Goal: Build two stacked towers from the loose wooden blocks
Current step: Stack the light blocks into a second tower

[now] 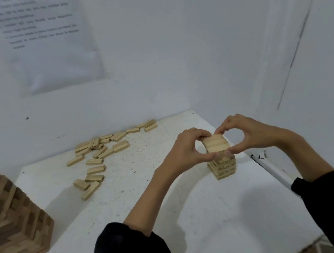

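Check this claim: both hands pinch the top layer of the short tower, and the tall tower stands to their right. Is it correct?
Not quite. The head view shows the tall tower standing to the left of the hands, not the right. The rest holds: the left hand and the right hand both pinch the top layer of the short tower.

One head-worn camera looks forward and down, close over the white speckled table, the small pale wooden block tower standing right of centre.
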